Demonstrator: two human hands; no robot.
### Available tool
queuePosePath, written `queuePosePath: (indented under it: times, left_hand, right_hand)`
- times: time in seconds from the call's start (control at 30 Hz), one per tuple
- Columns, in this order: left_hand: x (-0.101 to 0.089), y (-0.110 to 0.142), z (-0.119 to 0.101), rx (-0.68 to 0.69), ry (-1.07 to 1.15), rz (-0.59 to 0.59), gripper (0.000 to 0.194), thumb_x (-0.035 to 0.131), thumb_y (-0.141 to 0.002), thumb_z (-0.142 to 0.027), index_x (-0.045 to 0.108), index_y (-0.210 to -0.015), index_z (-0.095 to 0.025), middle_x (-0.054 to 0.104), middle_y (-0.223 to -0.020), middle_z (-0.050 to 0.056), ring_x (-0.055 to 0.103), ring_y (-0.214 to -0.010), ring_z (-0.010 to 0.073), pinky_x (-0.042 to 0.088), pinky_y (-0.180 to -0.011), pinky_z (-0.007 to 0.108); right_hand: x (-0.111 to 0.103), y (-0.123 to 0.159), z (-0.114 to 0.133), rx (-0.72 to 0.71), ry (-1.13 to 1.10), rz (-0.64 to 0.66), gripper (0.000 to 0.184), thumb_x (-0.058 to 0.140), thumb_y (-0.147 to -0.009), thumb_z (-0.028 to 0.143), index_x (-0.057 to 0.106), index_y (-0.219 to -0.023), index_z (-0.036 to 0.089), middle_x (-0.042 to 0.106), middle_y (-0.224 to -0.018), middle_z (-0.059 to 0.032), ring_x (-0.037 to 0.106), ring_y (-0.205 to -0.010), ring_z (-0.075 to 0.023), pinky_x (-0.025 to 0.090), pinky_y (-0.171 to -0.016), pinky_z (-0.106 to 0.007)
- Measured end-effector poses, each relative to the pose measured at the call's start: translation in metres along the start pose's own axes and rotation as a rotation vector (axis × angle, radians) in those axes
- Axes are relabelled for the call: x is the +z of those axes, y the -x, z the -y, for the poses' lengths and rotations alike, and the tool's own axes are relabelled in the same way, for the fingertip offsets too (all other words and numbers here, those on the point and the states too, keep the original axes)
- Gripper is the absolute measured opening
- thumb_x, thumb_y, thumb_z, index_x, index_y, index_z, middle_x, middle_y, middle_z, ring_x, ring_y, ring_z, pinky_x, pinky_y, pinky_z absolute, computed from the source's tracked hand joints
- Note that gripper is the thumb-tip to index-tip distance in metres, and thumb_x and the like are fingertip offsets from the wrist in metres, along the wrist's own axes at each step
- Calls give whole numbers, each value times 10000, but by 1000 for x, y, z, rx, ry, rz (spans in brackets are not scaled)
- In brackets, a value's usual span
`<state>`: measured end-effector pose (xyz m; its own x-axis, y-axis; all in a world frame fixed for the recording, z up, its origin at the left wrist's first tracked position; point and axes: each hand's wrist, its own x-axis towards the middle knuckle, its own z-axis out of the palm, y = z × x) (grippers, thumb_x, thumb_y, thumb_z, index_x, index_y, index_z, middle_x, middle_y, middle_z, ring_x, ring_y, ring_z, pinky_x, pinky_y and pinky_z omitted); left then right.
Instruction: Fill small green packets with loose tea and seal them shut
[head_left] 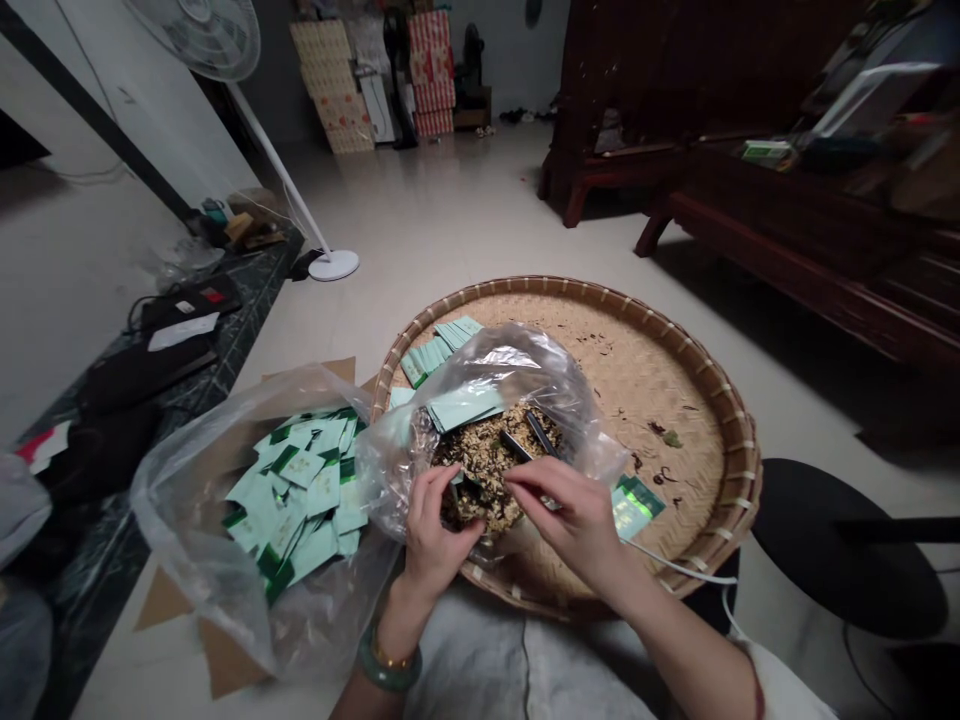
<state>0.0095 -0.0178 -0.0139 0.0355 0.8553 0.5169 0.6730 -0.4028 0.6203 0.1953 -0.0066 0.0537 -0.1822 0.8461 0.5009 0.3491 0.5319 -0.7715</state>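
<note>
You have: upper left, white pedestal fan (210, 40) | top centre, stacked red-and-tan cartons (373, 80) | upper right, dark red wooden bench (780, 230) | right edge, round black stool (840, 545) | left, dark marble ledge (255, 290)

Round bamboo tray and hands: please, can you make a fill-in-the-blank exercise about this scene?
The round woven bamboo tray lies on the ____.
The clear plastic bag beside the tray is on the person's ____ side.
The left hand wears a green ____ at the wrist.

Missing words: floor; left; bangle.
</note>
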Motion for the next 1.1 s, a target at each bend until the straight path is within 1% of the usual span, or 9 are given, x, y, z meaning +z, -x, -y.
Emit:
queuePosePath:
  times: [0.1,0.23,0.33,0.43,0.57,0.63,0.73,0.87,1.1]
  left_hand:
    - [-1,0,1,-14,-15,0,527,704,-706,-188,511,-1197,-184,560,-1064,94,563,-1008,242,502,-861,397]
    - [2,-2,-2,-37,-25,-9,491,680,-733,-221,524,-1198,-194,558,-1056,93,569,-989,244,500,-858,408]
    - [5,-6,-5,-49,-17,8,472,659,-737,-208,538,-1193,-195,559,-1046,94,571,-978,242,502,-855,411]
    - [4,-10,-4,-105,21,30,523,702,-696,-231,546,-1194,-187,569,-1073,105,561,-1041,260,477,-911,445]
    - [-5,-14,5,-371,313,123,610,737,-674,-320,534,-1232,-182,593,-1197,130,579,-1097,265,491,-911,414]
    - [-8,-17,7,-549,544,202,595,731,-681,-338,547,-1222,-172,656,-1117,118,642,-1002,246,530,-840,371]
    - [-7,-21,2,-714,721,257,610,754,-658,-326,557,-1207,-148,707,-987,101,686,-851,223,555,-745,333]
    - [-3,-23,-7,-668,694,210,610,773,-630,-265,561,-1191,-155,705,-1034,102,678,-915,224,533,-830,337]
    - [-3,-16,-4,-560,620,179,633,775,-625,-262,558,-1215,-192,626,-1239,119,616,-1103,267,514,-912,363]
  right_hand:
    - [-1,-2,-3,70,56,26,178,530,-900,207,654,-1027,200,650,-906,-63,621,-723,-139,530,-642,-257]
    - [6,2,0,44,169,247,259,606,-854,328,638,-1082,209,586,-998,-93,602,-823,-184,538,-679,-309]
    - [15,1,-2,85,324,388,185,567,-874,285,663,-999,188,586,-973,-104,591,-851,-216,527,-708,-355]
    - [17,-4,-14,167,265,369,196,477,-909,192,668,-876,163,590,-877,-81,587,-784,-184,507,-705,-320]
    - [9,-11,-27,172,40,227,185,478,-904,171,657,-859,159,597,-868,-67,585,-802,-163,477,-739,-286]
    - [5,-13,-29,182,-21,178,189,484,-903,187,661,-842,161,599,-888,-68,583,-825,-164,465,-751,-287]
    - [5,-16,-29,232,-54,229,214,535,-881,241,659,-728,158,592,-860,-52,570,-789,-158,450,-708,-273]
    - [12,-17,-32,308,-73,326,284,548,-877,260,638,-631,151,559,-737,-18,545,-728,-145,427,-674,-252]
    - [11,-19,-34,302,-200,345,289,501,-908,253,669,-695,154,560,-787,-23,555,-804,-156,449,-763,-280]
